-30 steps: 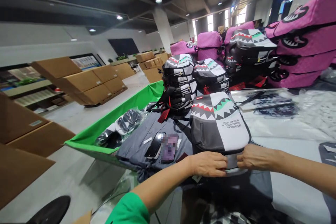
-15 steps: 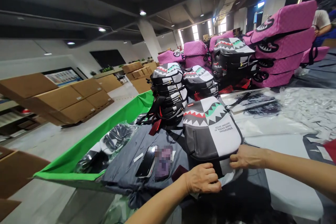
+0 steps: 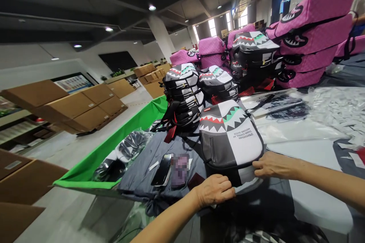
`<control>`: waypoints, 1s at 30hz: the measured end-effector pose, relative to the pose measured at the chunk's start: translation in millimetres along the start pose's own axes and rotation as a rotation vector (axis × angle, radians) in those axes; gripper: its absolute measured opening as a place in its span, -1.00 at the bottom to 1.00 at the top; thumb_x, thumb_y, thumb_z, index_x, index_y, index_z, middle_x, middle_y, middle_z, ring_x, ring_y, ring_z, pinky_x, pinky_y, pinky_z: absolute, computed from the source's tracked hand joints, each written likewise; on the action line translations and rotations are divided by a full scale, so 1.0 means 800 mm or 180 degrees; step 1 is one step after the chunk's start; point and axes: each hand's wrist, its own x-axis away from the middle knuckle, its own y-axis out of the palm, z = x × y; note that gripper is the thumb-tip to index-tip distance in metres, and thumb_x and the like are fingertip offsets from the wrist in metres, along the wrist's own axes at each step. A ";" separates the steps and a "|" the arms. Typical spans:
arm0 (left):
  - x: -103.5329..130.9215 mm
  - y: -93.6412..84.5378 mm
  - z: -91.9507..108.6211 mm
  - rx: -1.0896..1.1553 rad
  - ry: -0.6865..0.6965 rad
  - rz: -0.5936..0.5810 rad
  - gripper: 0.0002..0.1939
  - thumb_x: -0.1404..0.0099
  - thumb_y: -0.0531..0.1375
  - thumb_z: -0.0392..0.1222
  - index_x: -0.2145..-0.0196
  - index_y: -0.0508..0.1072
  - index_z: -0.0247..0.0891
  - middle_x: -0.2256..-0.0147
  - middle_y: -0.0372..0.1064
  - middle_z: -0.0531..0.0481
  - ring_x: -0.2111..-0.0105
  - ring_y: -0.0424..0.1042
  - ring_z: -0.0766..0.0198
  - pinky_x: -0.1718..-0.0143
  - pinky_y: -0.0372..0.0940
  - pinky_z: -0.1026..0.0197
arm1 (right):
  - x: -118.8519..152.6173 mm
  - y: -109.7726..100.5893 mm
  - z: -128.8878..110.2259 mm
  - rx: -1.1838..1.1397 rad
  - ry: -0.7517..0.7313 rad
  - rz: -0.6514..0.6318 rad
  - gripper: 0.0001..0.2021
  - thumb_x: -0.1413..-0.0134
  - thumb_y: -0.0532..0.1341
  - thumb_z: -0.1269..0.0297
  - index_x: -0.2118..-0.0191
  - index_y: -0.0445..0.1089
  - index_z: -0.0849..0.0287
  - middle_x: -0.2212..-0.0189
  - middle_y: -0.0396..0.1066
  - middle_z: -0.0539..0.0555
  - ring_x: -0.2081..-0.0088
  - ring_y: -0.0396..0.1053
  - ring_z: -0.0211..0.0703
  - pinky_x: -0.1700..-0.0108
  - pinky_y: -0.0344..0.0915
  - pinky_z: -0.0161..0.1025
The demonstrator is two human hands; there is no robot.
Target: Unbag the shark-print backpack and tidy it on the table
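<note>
A grey, black and white backpack (image 3: 232, 140) with a shark-mouth print lies in front of me, its near end towards my hands. Clear plastic (image 3: 248, 187) shows along that near end, between my two hands. My left hand (image 3: 217, 190) is closed on the plastic's edge at the left, knuckles up. At the backpack's near right corner, my right hand (image 3: 269, 165) pinches the plastic too. Just how the plastic runs under the backpack is hidden.
Left of the backpack lie two phones (image 3: 162, 169) on grey cloth. Similar backpacks (image 3: 182, 95) and pink bags (image 3: 316, 19) are stacked behind. A green-lined bin (image 3: 82, 167) holds plastic-wrapped bags. White sheets and plastic (image 3: 302, 129) cover the right side.
My left hand has moved slightly left and up; my right hand has shifted a little to the right. The backpack has barely moved, and the camera view has shifted slightly.
</note>
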 end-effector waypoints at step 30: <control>-0.108 0.015 0.027 0.3478 -0.3257 -0.1897 -0.49 -0.49 -0.05 0.08 0.34 0.52 -0.31 0.35 0.55 -0.13 0.37 0.54 0.15 0.32 0.37 0.22 | -0.015 0.125 -0.108 -0.3683 0.4105 0.3408 -0.55 -0.22 0.06 -0.25 0.36 0.22 0.07 0.54 0.28 -0.03 0.50 0.28 -0.14 0.44 0.34 -0.19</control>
